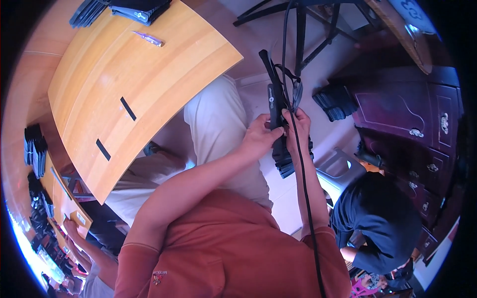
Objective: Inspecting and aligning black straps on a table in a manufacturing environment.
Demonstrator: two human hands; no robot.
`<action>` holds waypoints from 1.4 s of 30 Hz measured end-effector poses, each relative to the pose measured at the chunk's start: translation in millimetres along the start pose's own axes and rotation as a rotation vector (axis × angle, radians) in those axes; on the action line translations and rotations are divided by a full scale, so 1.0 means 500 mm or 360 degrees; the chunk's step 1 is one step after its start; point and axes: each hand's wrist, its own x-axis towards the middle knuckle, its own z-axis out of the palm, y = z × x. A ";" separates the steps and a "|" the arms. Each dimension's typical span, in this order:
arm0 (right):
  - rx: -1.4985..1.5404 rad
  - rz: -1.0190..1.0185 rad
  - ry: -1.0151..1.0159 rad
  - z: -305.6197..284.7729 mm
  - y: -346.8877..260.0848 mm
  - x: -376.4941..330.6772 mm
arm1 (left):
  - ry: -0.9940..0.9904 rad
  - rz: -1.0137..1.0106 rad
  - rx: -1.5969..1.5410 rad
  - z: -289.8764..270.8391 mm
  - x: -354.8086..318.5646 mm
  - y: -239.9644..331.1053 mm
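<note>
Both of my hands meet in front of my knees, around a long, narrow black item [273,99] with a small pale emblem and loose loops at its upper end. It looks like folded fabric or strapping; its exact kind is unclear. My left hand [262,132] pinches its lower left edge between thumb and fingers. On the other side, my right hand [298,120] grips it with curled fingers. A thin black cable [299,144] passes over my right hand and forearm, nearer the camera. Just below the hands, a pile of similar black pieces [284,166] is partly covered by my right forearm.
On the wooden table [164,74] at the left lie two short black strips [128,109], a purple-handled screwdriver [148,38] and stacked black pieces [139,14]. A grey plastic stool [338,166] and a person in black [380,223] are at the right, beside dark cabinets [402,109].
</note>
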 end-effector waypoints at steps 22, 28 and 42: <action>-0.0410 0.0093 -0.0250 -0.009 -0.035 -0.066 | -0.0118 0.0202 -0.0463 -0.045 -0.001 0.023; -0.0703 -0.0672 -0.0155 0.014 -0.081 0.002 | -0.0223 0.0331 -0.0249 -0.032 0.007 0.006; -0.1141 -0.0617 0.0305 0.098 -0.005 0.047 | 0.0141 0.0321 -0.0436 -0.027 0.009 0.008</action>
